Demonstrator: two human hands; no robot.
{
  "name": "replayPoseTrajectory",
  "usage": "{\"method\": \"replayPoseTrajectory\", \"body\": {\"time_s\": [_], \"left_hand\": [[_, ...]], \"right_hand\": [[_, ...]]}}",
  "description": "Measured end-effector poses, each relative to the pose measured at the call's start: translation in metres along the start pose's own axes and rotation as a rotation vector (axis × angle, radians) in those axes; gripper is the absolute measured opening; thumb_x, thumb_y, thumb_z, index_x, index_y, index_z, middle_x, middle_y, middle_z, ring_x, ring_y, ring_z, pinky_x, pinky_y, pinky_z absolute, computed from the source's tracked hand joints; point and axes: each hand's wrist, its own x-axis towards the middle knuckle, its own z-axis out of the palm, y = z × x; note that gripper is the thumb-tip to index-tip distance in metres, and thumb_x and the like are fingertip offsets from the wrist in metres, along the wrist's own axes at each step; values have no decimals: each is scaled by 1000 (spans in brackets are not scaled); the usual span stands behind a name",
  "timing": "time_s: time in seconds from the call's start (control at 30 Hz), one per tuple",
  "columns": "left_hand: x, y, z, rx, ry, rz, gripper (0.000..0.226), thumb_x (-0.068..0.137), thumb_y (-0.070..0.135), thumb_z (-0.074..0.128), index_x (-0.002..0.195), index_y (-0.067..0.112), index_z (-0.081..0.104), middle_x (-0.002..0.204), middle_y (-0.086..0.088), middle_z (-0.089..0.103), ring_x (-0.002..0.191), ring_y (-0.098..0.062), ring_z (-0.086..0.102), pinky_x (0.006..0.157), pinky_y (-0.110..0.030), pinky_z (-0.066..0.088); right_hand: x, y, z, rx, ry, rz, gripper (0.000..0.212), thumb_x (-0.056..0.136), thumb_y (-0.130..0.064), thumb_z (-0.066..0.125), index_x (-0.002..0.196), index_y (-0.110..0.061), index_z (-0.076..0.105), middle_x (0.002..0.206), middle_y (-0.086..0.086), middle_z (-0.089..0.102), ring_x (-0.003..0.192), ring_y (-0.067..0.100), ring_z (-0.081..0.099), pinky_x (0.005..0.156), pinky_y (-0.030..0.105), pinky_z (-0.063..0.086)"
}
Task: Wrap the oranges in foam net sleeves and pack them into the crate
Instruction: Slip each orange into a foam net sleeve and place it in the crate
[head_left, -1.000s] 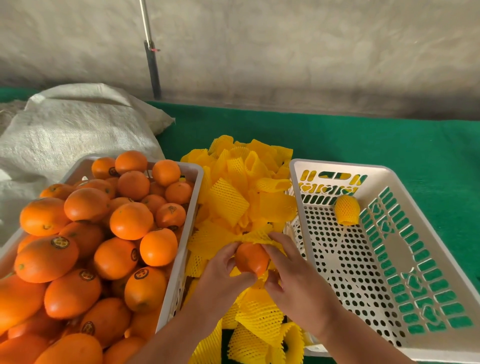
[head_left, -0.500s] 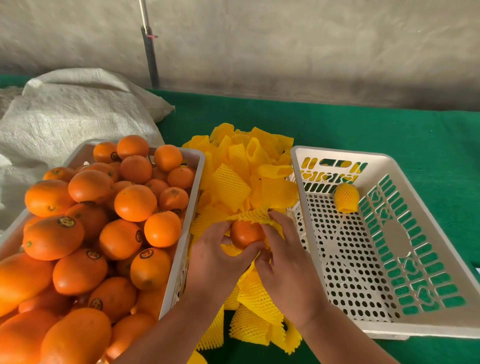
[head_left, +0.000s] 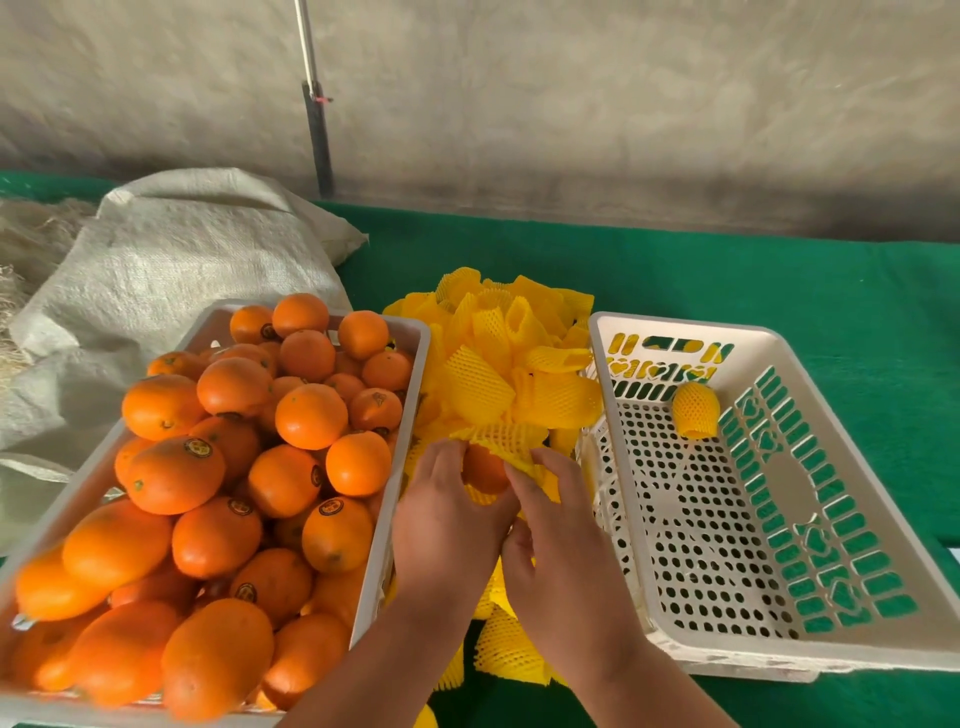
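**Sleeve half on: where the wrap may slip**

From my remote seat, reading left to right: a white tray (head_left: 415, 332) heaped with bare oranges (head_left: 310, 415) sits at the left, backed by a woven sack (head_left: 171, 260). In the middle lies a pile of yellow foam net sleeves (head_left: 498, 358). Over it, my left hand (head_left: 447, 525) cups one orange (head_left: 484, 470) from below, fingers curled round it, while my right hand (head_left: 558, 551) pinches a stretched sleeve (head_left: 501, 436) draped over the fruit's far side.

I judge the sleeve could snap back off the orange if the pinch loosens, since the net is only partly over it (most of the peel shows bare). The fruit might also roll from the cupped hand into the pile.

At the right, the perforated white crate (head_left: 779, 519) holds one wrapped orange (head_left: 696, 410) in its far corner.

The held orange looks smooth, glossy, deep orange.
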Motion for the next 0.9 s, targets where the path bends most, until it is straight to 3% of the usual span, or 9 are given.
{"method": "replayPoseTrajectory", "body": {"time_s": [0.1,0.17,0.27,0.37,0.5,0.57,0.63,0.73,0.9], "left_hand": [[0,8,-14,-76,26,43,49,77,48,50,110,14,61,110,1,61,85,-22,60,57,-20,42],[-4,10,-24,-147,50,91,43,77,32,61,115,13,60,119,3,57,90,-22,61,57,-21,49],[-11,15,-38,-192,95,190,59,73,18,81,126,15,56,136,6,50,113,-21,62,71,-14,57],[-19,22,-48,-232,108,294,52,85,33,66,131,13,55,143,1,51,126,-26,60,80,-25,61],[-32,28,-43,-150,59,387,48,82,6,66,129,10,57,151,-2,49,135,-24,53,88,-42,62],[-35,34,-40,-102,13,363,44,86,14,61,129,9,59,154,-1,47,137,-20,50,93,-38,61],[-34,42,-41,-102,-67,312,42,87,25,61,127,16,58,159,6,42,132,-11,50,82,-26,60],[-36,45,-46,-20,-204,383,32,96,49,53,125,35,57,163,22,32,116,8,46,77,-5,40],[-38,0,-69,219,-443,533,44,103,57,41,130,37,68,150,24,49,134,-7,52,99,-21,43]], "right_hand": [[-5,-9,-22,120,30,-78,49,93,-23,60,139,-37,59,160,-13,35,90,5,67,66,26,59],[-16,-16,-32,274,126,-86,40,93,-26,60,131,-38,64,155,-13,46,103,3,68,68,21,59],[-23,-33,-43,607,232,187,41,92,-52,65,130,-39,55,144,-19,57,109,8,72,76,26,63],[-10,-48,-48,949,107,564,80,69,-83,71,135,-41,53,132,-16,66,111,13,72,88,48,63],[6,-57,-52,1353,-80,719,68,83,-63,77,140,-29,60,131,2,71,122,24,68,104,54,53],[11,-55,-52,1386,-54,744,57,89,-54,77,137,-26,64,130,2,72,121,23,69,104,51,52],[14,-48,-53,1393,-37,752,52,91,-49,75,136,-24,65,130,3,72,120,22,69,101,47,54],[19,-26,-55,1377,14,806,41,97,-40,70,134,-22,67,123,4,75,114,23,72,93,44,60],[23,45,-80,1211,147,926,35,98,-36,69,129,-23,65,113,5,77,100,24,77,76,35,62]]}}
